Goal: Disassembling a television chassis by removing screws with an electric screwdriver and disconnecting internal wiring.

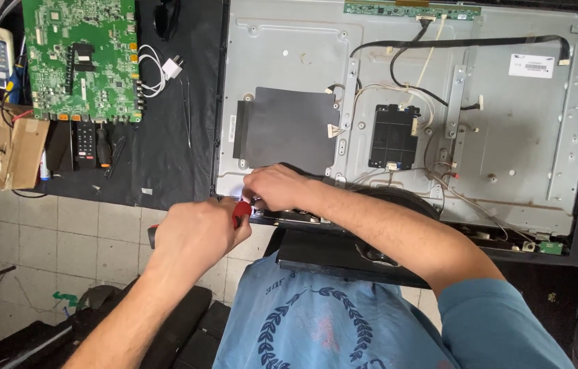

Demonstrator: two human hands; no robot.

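Observation:
A flat-screen television lies face down with its back cover off, showing the bare metal chassis, cables and a black plate. My left hand grips a screwdriver with a red and black handle, its tip aimed at the chassis's near left corner. My right hand rests on that same corner, fingers pinched at the bottom edge right by the screwdriver tip. What the fingers pinch is hidden. A black stand base lies under my right forearm.
A green circuit board sits on the black mat at the far left, with a white charger and cable, remote controls, a cardboard box and a second screwdriver. Tiled floor lies below the mat.

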